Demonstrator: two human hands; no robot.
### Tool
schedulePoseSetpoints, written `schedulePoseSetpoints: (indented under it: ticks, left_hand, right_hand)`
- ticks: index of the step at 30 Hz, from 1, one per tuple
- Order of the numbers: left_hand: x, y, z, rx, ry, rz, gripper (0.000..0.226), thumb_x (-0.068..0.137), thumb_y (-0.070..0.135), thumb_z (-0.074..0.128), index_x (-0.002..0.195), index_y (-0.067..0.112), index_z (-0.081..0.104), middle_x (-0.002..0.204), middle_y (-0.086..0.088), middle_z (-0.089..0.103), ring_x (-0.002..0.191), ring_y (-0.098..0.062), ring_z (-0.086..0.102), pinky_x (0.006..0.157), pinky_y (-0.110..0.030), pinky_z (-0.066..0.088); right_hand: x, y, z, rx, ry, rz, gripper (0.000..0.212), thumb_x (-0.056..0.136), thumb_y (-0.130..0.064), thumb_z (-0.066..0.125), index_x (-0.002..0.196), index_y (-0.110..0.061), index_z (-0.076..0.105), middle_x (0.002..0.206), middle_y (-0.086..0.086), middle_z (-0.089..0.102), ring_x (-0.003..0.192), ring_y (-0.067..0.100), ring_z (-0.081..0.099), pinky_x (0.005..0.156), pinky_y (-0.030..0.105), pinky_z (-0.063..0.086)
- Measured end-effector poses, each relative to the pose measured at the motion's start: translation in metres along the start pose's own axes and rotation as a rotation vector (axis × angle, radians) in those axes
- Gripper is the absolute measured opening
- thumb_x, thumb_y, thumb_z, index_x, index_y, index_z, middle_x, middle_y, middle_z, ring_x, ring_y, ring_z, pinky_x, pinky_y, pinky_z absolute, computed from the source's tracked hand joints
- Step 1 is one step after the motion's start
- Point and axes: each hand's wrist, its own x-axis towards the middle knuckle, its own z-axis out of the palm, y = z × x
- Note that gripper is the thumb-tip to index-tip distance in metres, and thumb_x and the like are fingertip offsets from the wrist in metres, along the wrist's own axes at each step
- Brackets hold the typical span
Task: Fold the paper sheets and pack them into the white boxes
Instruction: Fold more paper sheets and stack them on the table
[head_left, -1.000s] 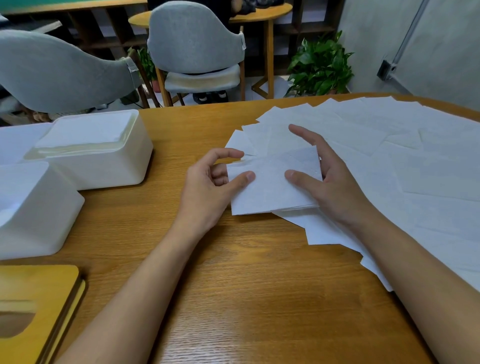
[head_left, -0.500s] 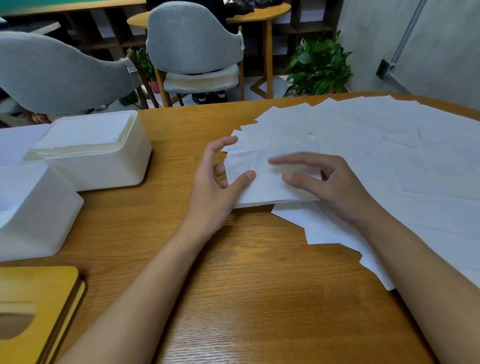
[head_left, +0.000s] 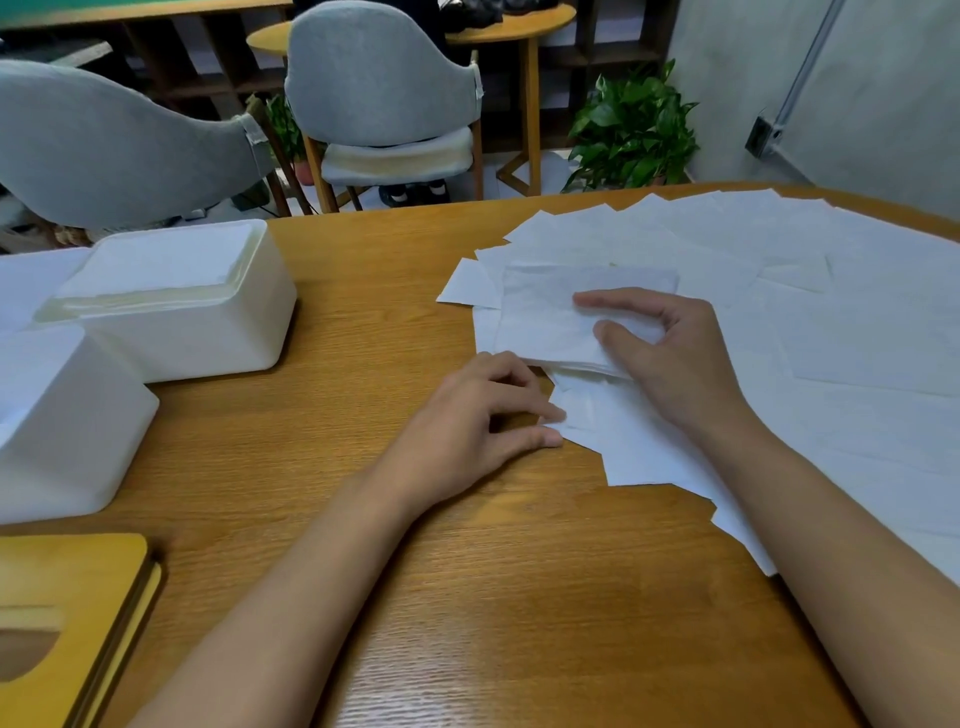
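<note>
With right hand (head_left: 675, 358), pinches folded white paper sheet (head_left: 545, 317) alone now. Rests left hand (head_left: 478, 415), now released, on wooden tabletop (head_left: 467, 597). Looks ready to pack.

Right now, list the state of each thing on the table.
Folded stack: folded, held by right hand.
Loose sheets: flat, unfolded, overlapping.
Far white box: open, filled with folded sheets.
Near white box: contents not visible.
Left hand: fingertips at a loose sheet's corner, grip unclear.
</note>
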Motion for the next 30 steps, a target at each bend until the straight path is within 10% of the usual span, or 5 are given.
schedulePoseSetpoints:
  ticks: [9, 15, 22, 26, 30]
  left_hand:
    - [0.002, 0.0, -0.004, 0.041, 0.068, 0.079, 0.003, 0.101, 0.021, 0.071, 0.101, 0.018, 0.073, 0.107, 0.01, 0.069, 0.1, -0.012, 0.064, 0.089, -0.034, 0.051]
    - [0.001, 0.005, -0.021, -0.364, 0.273, -0.226, 0.006, 0.099, 0.016, 0.067, 0.094, 0.015, 0.07, 0.06, -0.003, 0.057, 0.053, -0.015, 0.05, 0.054, -0.03, 0.04]
    - [0.004, 0.006, -0.03, -0.566, 0.444, -0.451, 0.009, 0.099, 0.002, 0.061, 0.094, 0.001, 0.069, 0.053, -0.009, 0.058, 0.05, -0.019, 0.058, 0.048, -0.024, 0.047]
    - [0.004, 0.006, -0.032, -0.53, 0.446, -0.507, 0.012, 0.099, 0.005, 0.062, 0.091, 0.005, 0.071, 0.056, -0.02, 0.057, 0.047, -0.016, 0.057, 0.047, -0.023, 0.045]
    - [0.005, 0.013, -0.034, -0.54, 0.418, -0.47, 0.013, 0.101, 0.018, 0.068, 0.104, 0.007, 0.075, 0.073, -0.034, 0.059, 0.051, -0.008, 0.058, 0.053, -0.018, 0.045]
  right_hand:
    - [-0.002, -0.002, 0.0, -0.03, -0.101, 0.001, 0.032, 0.098, -0.011, 0.069, 0.115, -0.035, 0.08, 0.124, -0.023, 0.072, 0.123, -0.008, 0.059, 0.109, 0.019, 0.044]
    - [-0.006, -0.011, 0.002, 0.087, -0.134, 0.013, 0.021, 0.104, -0.034, 0.062, 0.114, -0.031, 0.081, 0.121, -0.023, 0.074, 0.121, -0.009, 0.059, 0.107, 0.023, 0.039]
    - [-0.007, -0.005, 0.0, 0.282, -0.298, 0.08, 0.103, 0.063, -0.099, 0.059, 0.103, -0.005, 0.076, 0.106, 0.021, 0.073, 0.105, 0.047, 0.066, 0.092, 0.048, 0.048]
    - [-0.01, -0.01, 0.003, 0.179, -0.306, 0.034, 0.041, 0.081, -0.062, 0.078, 0.09, -0.023, 0.076, 0.086, -0.011, 0.076, 0.083, 0.007, 0.073, 0.071, 0.019, 0.053]
    - [-0.007, -0.007, 0.006, 0.145, -0.191, 0.086, 0.008, 0.096, -0.028, 0.073, 0.09, -0.025, 0.077, 0.085, -0.016, 0.078, 0.081, 0.003, 0.074, 0.067, 0.015, 0.054]
